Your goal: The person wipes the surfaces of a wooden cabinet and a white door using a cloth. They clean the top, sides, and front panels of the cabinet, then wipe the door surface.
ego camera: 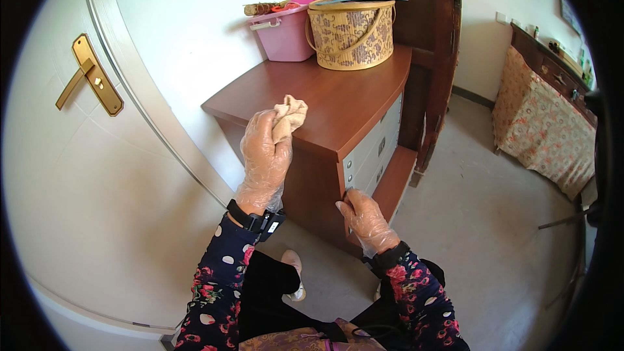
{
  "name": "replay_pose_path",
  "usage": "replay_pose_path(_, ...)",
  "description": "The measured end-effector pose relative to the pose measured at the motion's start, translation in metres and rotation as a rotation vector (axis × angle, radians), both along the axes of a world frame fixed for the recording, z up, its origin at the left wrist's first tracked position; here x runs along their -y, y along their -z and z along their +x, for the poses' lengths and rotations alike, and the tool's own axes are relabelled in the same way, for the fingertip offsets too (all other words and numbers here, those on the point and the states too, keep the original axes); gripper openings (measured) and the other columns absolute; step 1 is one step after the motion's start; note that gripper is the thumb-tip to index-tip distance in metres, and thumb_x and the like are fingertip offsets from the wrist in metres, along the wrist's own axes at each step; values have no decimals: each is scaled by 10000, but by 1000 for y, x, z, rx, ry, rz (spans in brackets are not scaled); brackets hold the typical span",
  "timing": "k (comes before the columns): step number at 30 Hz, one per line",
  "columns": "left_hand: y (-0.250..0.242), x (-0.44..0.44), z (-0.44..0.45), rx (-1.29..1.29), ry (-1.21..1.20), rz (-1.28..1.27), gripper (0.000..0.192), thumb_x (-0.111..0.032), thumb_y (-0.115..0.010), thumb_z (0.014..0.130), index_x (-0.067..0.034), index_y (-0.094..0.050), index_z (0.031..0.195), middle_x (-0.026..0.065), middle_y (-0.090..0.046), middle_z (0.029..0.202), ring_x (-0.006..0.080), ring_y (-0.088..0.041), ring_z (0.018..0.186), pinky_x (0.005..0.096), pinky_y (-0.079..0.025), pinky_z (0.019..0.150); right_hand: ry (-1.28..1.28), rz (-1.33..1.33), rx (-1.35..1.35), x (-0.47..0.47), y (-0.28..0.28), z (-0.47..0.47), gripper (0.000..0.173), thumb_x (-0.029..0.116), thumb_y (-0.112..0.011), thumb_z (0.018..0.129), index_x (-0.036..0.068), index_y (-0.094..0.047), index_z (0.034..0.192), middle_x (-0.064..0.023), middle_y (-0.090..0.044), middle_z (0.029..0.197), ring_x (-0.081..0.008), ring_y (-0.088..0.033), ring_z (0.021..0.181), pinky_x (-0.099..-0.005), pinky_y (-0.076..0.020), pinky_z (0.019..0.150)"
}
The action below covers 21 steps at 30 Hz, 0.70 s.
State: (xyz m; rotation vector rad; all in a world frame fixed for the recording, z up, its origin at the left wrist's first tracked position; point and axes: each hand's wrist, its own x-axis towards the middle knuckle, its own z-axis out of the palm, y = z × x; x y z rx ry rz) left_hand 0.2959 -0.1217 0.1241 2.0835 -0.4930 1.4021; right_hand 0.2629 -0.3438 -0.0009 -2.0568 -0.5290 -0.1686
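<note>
My left hand [265, 156], in a clear plastic glove, pinches a crumpled beige cloth [289, 116] between thumb and fingers. The cloth is at the near edge of a reddish-brown wooden cabinet [292, 87], overlapping its top in the picture; whether it touches is unclear. My right hand [366, 219], gloved the same way, is lower, by the cabinet's front corner. Its fingers are curled, and their inner side is hidden, so a hold on the corner cannot be made out. Grey drawer fronts [363, 163] with metal fittings face right, just beyond this hand.
A pink plastic tub [285, 41] and a lidded woven basket [351, 36] stand on the cabinet's far end. A white door [53, 156] with a brass lever handle [75, 83] is at left. Dark wooden furniture [438, 58] rises behind. Floral cloth [541, 122] drapes a table at right.
</note>
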Motion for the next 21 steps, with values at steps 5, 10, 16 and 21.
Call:
replay_pose_path(5,-19,20,-15,51,74,239,371,-17,-622,760,1,-590,1129,195,-641,1029,423,-630,919,471,-521,827,37,24,8,-4,2,1,209,178,-659,951,-9,-565,933,-262,-620,908,-481,-604,880,-487,-496,758)
replay_pose_path(10,-21,46,-23,-4,239,337,311,-115,-677,804,-32,-607,1095,155,-652,1001,375,-637,891,471,-517,789,33,30,62,-7,-3,1,182,130,-656,947,-13,-552,900,-246,-583,858,-470,-571,827,-471,-476,731)
replay_pose_path(16,-15,-1,1,-8,279,134,140,-121,-587,948,-86,-651,1067,145,-659,949,339,-641,852,420,-526,778,95,32,62,-10,0,-3,167,95,-653,941,-15,-543,880,-238,-564,845,-459,-557,803,-464,-471,721)
replay_pose_path(21,-7,-75,47,-187,209,-183,291,-245,-588,1024,-2,-619,1182,99,-662,1062,165,-603,975,313,-472,905,81,17,63,-9,-4,-2,169,101,-652,942,-16,-546,883,-239,-565,843,-456,-569,807,-463,-477,715)
